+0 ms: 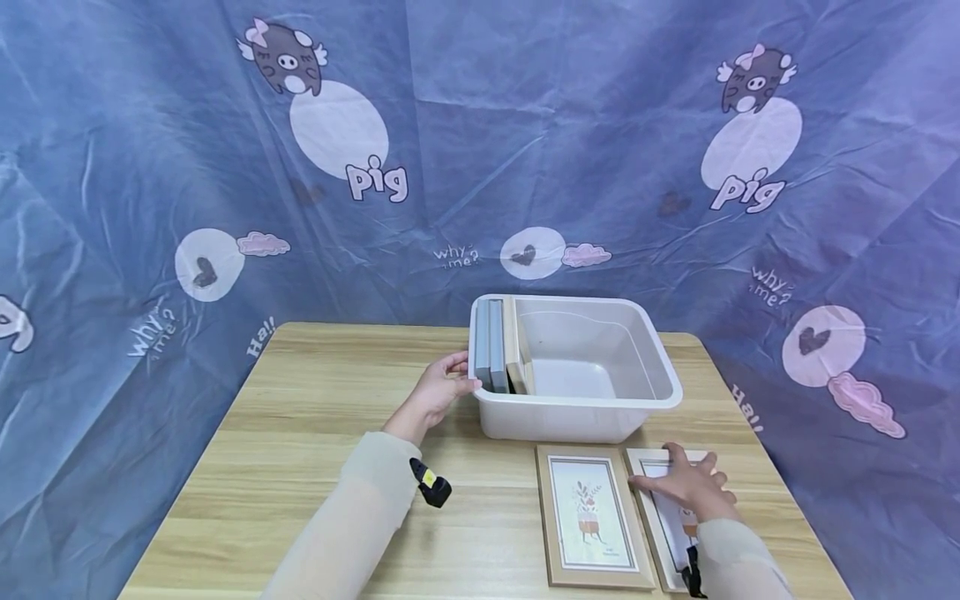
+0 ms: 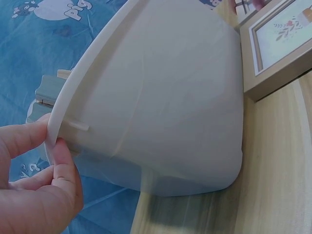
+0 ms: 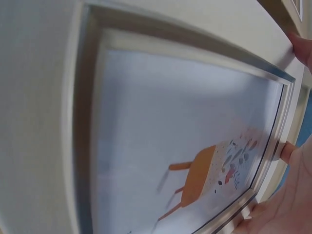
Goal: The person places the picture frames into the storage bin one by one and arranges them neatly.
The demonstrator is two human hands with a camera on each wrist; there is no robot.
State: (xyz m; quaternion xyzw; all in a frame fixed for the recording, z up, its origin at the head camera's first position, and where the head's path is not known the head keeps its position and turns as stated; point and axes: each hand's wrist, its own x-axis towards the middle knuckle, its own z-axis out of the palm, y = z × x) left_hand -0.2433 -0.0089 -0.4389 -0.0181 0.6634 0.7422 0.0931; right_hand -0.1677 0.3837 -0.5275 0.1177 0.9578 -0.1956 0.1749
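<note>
In the head view my left hand (image 1: 441, 387) pinches the left rim of a light grey plastic bin (image 1: 562, 421); the left wrist view shows thumb and fingers on either side of that rim. Inside the bin, by its left wall, blue-grey frames (image 1: 482, 342) and light wood ones (image 1: 514, 342) stand on edge. At the front right, my right hand (image 1: 693, 483) spans a white picture frame (image 1: 651, 457), gripping it with the thumb at its left edge and fingers over the far and right edges. Its print (image 3: 200, 170) shows an orange pot with legs.
A light wood picture frame (image 1: 596, 517) with a plant print lies face up in front of the bin, left of the white frame. The wood-grain table (image 1: 322, 392) runs back to a blue cloth backdrop (image 1: 465, 125) with pig prints.
</note>
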